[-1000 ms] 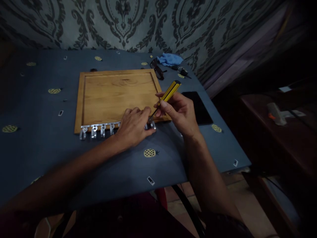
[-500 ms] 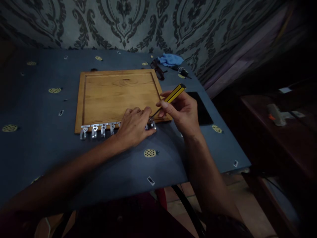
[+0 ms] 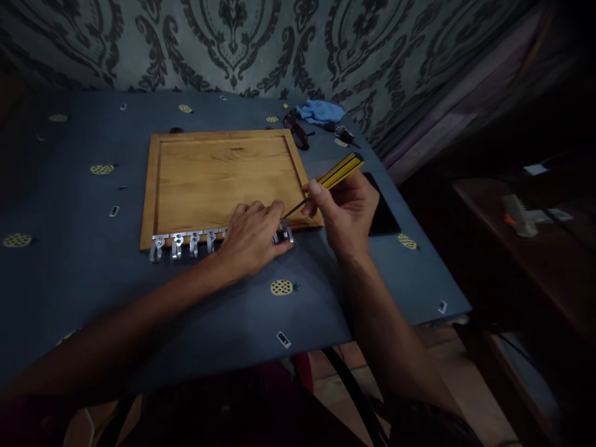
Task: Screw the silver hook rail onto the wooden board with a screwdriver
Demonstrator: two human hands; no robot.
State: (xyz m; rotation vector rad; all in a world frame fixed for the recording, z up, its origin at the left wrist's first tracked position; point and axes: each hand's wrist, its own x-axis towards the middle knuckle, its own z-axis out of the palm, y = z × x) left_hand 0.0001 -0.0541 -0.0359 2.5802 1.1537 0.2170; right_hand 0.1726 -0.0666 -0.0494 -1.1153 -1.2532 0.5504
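A framed wooden board (image 3: pixel 223 177) lies flat on the table. Along its near edge runs a silver metal hook rail (image 3: pixel 194 242) with several hooks. My left hand (image 3: pixel 249 239) is closed over the right part of the rail, fingers on the board and thumb below the edge, hiding some hooks. In my right hand (image 3: pixel 349 214) is a screwdriver (image 3: pixel 342 171) with a yellow and black handle, pinched between thumb and fingers. It is tilted, its shaft slanting down left to the rail's right end beside my left fingers. Whether the tip touches a screw I cannot tell.
The table has a blue cloth (image 3: pixel 209 316) with a pineapple print. Sunglasses (image 3: pixel 299 131), a blue rag (image 3: pixel 320 112) and keys (image 3: pixel 345 135) lie behind the board. A black flat tablet-like thing (image 3: pixel 384 211) is under and beyond my right hand. A patterned curtain (image 3: pixel 223 43) hangs behind.
My right hand has shifted slightly right, and the screwdriver now leans lower, its handle farther right. My left hand, the rail and the board have stayed in place.
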